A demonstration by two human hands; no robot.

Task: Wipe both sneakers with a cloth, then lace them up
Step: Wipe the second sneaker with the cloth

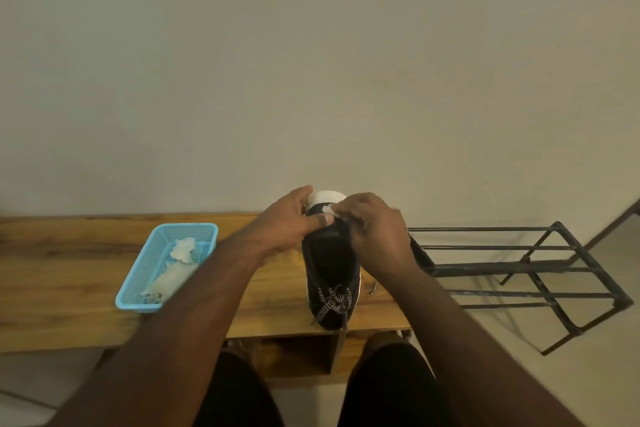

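Black sneaker [330, 274] stands on the wooden bench [69, 281], its laced end toward the person and its white sole end toward the wall. The left hand [294, 222] grips that far end, thumb laid across the top, probably to steady the shoe against rubbing. The right hand [372, 229] has its fingers curled round a small white cloth [327, 209], pressing it at the edge where black upper meets white sole; this looks like wiping in progress. The lace [334, 300] already crosses the near eyelets, though whether it is fully threaded I cannot tell. A second dark shoe [420, 256] seems to lie just behind the right wrist, mostly hidden. More pale cloths rest in a blue basket [138, 291] to the left, within reach. A metal rack [519, 267] stands at the right.
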